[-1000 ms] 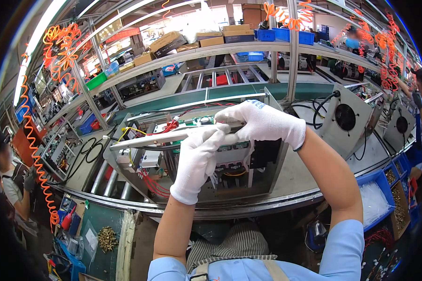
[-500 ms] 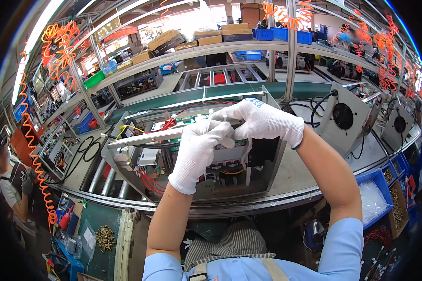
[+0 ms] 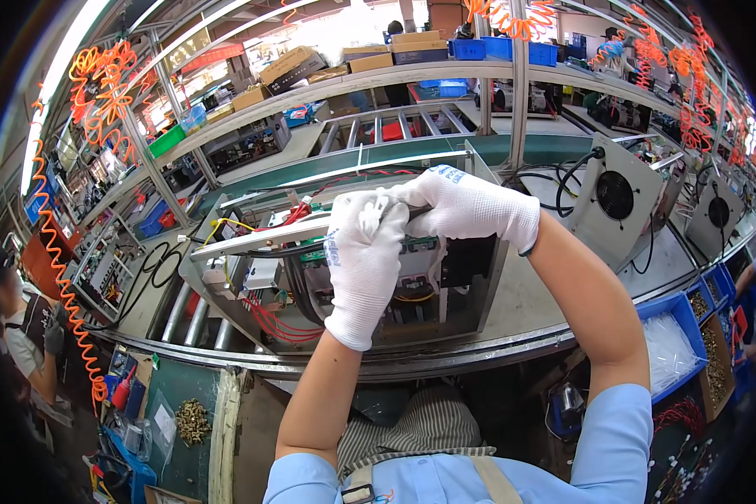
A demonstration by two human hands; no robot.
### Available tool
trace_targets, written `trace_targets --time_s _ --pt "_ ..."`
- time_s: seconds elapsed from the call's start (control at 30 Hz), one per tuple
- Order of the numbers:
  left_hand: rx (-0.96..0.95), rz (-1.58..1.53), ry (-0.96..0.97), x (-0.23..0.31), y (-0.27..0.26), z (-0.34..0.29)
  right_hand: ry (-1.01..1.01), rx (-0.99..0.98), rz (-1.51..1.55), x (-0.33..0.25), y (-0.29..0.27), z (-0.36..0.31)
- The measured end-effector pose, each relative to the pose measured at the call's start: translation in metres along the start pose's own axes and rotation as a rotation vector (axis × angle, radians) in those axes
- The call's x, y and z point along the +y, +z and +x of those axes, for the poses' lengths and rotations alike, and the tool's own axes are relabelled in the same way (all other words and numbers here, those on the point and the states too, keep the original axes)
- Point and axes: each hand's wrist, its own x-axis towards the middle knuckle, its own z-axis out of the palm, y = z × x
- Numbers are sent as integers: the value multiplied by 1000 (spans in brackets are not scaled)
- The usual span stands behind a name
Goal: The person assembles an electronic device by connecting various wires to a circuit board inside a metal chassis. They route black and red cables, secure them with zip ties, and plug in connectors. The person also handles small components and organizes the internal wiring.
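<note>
An open metal machine chassis (image 3: 479, 311) stands on the line in front of me, with circuit boards and wiring inside. Along its top runs a pale metal crossbar (image 3: 269, 238). Both my hands wear white knit gloves and meet above this bar. My left hand (image 3: 365, 244) has its fingers curled and pressed together. My right hand (image 3: 470, 206) pinches right beside it, fingertips touching the left ones. Something small and white seems to lie between the fingers, too hidden to name. Red wires (image 3: 290, 216) and a black cable (image 3: 290, 250) run close to the left hand.
Rollers (image 3: 176, 312) lie left of the chassis. Another unit with a round fan (image 3: 615, 195) stands at right. Blue bins (image 3: 668, 353) hold white strips and brass-coloured fittings. Brass pieces (image 3: 193, 422) lie on a green mat at lower left. Orange coiled hoses (image 3: 59, 277) hang around. A person (image 3: 34, 336) is at left.
My left hand has turned and shifted slightly right and up, its fingers now folded in against the right hand. The right hand has moved slightly left.
</note>
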Motion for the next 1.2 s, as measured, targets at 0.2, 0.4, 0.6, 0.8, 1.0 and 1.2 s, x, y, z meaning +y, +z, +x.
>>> trace_targets --time_s 0.2,0.4,0.6,0.8,1.0,1.2 --pt "-168 -581 -425 27 -6 -28 -78 6 227 19 -1 0" --pt "-275 -547 -467 21 -13 -66 -1 -62 -150 18 0 2" --pt "-61 -337 -265 27 -34 -43 65 40 -334 8 13 2" --pt "-389 22 -47 14 -27 -25 33 65 -329 4 11 3" --pt "-311 -155 -3 -7 -11 -34 -10 95 -321 6 12 5" --pt "-286 -757 -490 -6 -3 -31 81 83 -324 2 14 5"
